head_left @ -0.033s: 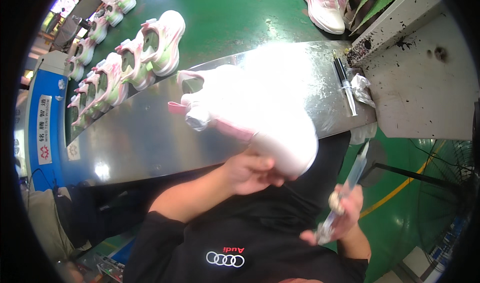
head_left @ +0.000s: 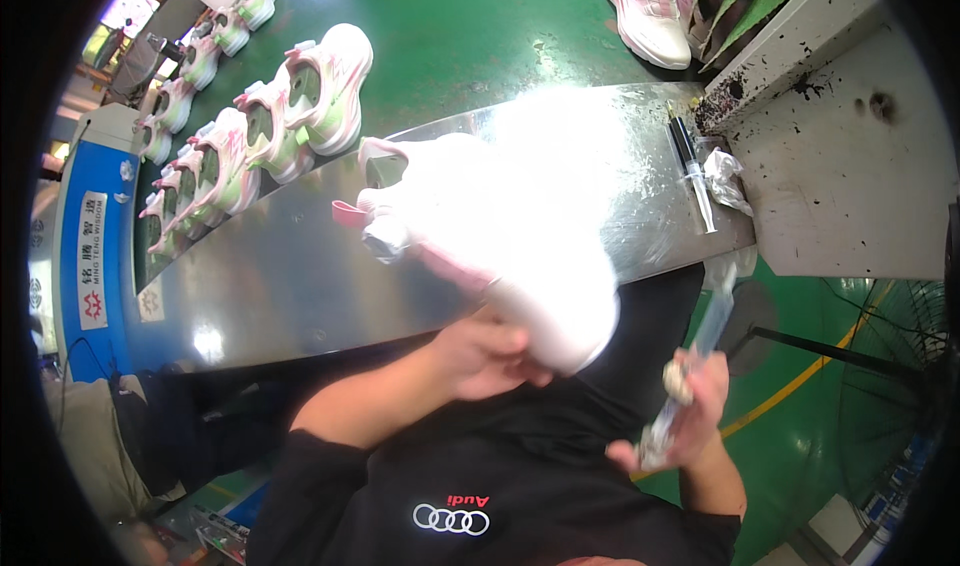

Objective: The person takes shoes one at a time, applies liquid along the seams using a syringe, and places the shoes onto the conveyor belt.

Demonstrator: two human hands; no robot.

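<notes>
While light washes out the shoe (head_left: 500,236), both hands grip.
Left hand (head_left: 490,351) clasps its underside at centre; right hand (head_left: 690,411) clenches a syringe (head_left: 690,356) lower right.

Shiny metal tabletop (head_left: 300,276): two syringes (head_left: 692,171) and a crumpled clear plastic bag (head_left: 727,178) at its right end. Green belt (head_left: 450,36) behind carries a row of pink-green sneakers (head_left: 290,116).

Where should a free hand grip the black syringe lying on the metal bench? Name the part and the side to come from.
Grip the black syringe across the middle of its barrel, coming from above. It lies flat on the metal bench, beside a clear syringe, with a crumpled plastic wrap on their right, so pinching its long sides from above looks simplest.
</notes>
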